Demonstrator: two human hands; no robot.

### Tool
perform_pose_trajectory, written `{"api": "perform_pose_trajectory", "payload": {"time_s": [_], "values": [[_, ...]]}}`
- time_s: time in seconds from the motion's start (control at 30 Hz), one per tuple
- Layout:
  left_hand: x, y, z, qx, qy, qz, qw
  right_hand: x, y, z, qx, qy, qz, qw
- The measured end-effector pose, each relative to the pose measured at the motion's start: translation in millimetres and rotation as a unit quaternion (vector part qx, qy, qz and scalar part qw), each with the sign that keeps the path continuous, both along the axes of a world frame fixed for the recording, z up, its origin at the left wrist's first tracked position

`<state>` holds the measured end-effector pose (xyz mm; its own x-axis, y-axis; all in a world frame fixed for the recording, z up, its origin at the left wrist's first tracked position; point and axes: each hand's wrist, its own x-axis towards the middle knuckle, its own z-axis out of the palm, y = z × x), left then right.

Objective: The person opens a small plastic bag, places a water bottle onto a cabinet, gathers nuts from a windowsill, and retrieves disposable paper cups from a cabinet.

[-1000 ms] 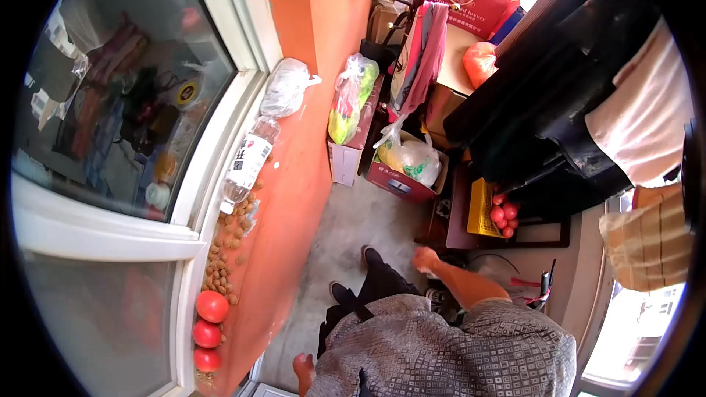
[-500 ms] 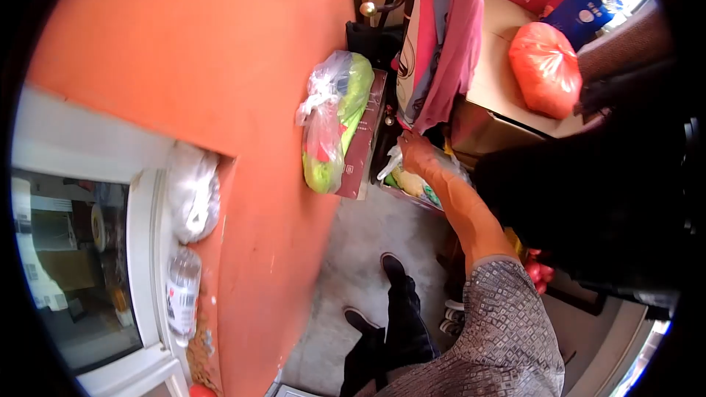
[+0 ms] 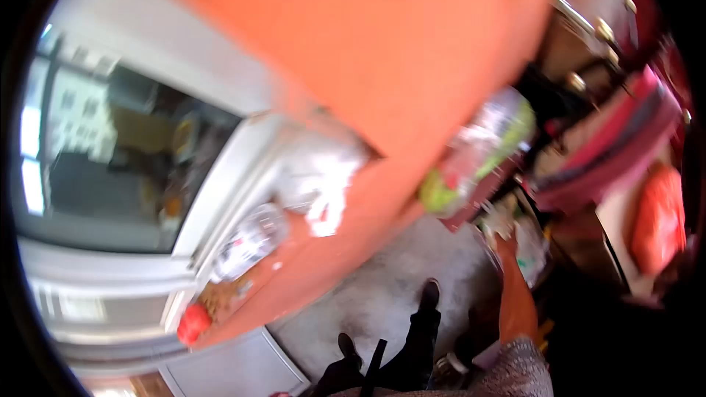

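Note:
At the lower right my right hand (image 3: 504, 239) reaches down to the white plastic bags (image 3: 528, 244) in the box on the floor. Its fingers touch the bag tops, but motion smears them, and I cannot make out what they grip. Just above the hand lies a clear bag with green and red contents (image 3: 482, 150). Only a sliver of my left hand (image 3: 279, 395) shows at the bottom edge, its fingers hidden.
On the orange sill (image 3: 294, 272) are a white plastic bag (image 3: 316, 176), a clear bottle (image 3: 250, 242) and a red round item (image 3: 194, 323). Pink cloth (image 3: 610, 161) hangs right, near an orange-red bag (image 3: 658, 219). Grey floor (image 3: 382, 279) surrounds my feet.
The view has swung left, so the window and sill show more fully. My right arm has stretched out from beside my body to the bags in the box.

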<state>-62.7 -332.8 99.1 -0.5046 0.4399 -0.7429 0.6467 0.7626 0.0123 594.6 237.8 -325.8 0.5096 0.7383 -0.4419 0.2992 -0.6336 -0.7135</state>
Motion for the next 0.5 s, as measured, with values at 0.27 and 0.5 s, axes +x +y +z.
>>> {"api": "perform_pose_trajectory", "payload": {"time_s": [0.27,0.5], "values": [[-19,-23,2,0.057,-0.007,0.150,0.987,-68,-111,122,-0.208,-0.024,-0.240,0.948],[-20,-59,-78,0.054,-0.046,0.041,0.997,-147,-198,193,-0.277,-0.072,0.078,0.955]]}}
